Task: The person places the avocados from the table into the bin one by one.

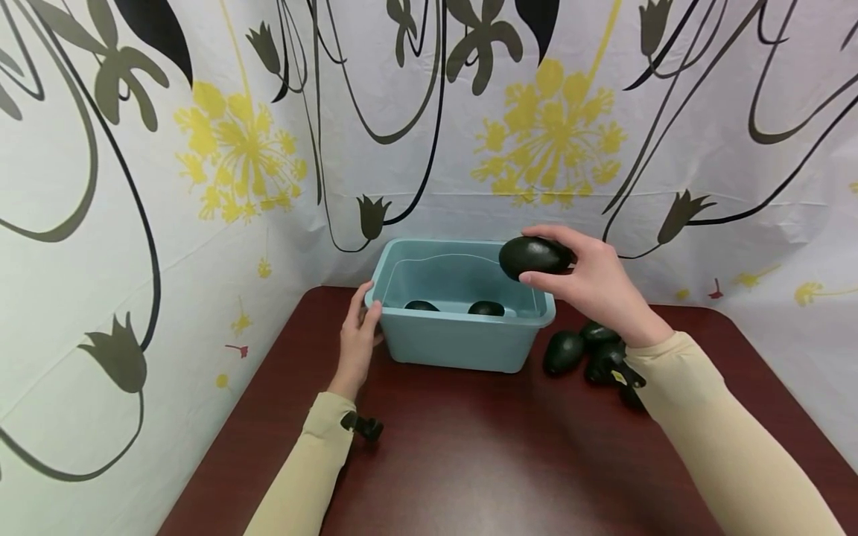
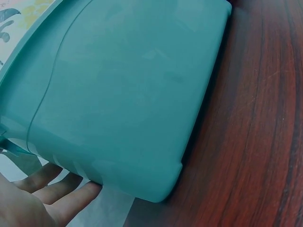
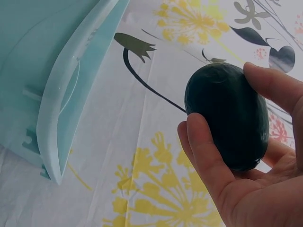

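My right hand [image 1: 599, 286] grips a dark green avocado [image 1: 532, 256] between thumb and fingers, up over the right end of a light blue plastic bin [image 1: 456, 342]. In the right wrist view, the same avocado [image 3: 227, 116] lies lengthwise in the grasp, beside the bin's rim [image 3: 57, 109]. My left hand [image 1: 357, 335] holds the bin's left end by the front corner, thumb at the rim. Its fingers [image 2: 71, 201] press the outer wall in the left wrist view. Two avocados [image 1: 421, 306] [image 1: 486, 308] lie inside the bin, partly hidden by its front wall.
Several more avocados [image 1: 564, 352] lie grouped on the dark red wooden table [image 1: 456, 439], right of the bin, partly covered by my right wrist. A white sheet [image 1: 415, 179] with a flower print hangs behind the table and along its left side.
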### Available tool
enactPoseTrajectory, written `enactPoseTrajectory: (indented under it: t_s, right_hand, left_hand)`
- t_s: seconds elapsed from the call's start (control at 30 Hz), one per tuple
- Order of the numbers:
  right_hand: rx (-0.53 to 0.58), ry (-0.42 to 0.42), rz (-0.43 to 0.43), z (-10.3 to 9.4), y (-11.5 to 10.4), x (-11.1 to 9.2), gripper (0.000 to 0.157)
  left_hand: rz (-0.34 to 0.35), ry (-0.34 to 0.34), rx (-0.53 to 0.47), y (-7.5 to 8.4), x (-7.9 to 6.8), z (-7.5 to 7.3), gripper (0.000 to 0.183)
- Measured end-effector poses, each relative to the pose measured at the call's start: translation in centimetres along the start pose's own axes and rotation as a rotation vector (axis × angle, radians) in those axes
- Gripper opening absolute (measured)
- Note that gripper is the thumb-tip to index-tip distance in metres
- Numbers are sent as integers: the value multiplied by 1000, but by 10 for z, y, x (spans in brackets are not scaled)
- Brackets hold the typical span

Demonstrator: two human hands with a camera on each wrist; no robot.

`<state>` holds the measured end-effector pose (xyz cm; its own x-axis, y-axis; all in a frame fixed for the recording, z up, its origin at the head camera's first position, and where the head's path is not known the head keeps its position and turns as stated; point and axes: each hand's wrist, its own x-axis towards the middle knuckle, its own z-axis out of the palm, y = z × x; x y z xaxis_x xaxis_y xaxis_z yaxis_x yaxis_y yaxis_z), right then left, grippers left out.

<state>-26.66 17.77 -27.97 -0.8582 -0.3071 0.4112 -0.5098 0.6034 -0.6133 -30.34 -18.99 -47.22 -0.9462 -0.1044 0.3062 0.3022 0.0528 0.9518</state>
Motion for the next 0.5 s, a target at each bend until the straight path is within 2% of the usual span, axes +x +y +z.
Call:
enactPoseTrajectory:
  t_s: [0.27,0.5]
  right_hand:
    - [13,-1,-12,7,0,9,57]
    - [2,-11,-16,14,3,18,57]
  left_hand:
    - [-16,-23,-3,4,0,0,51]
    - [-1,-43,-9,28,-10,0,57]
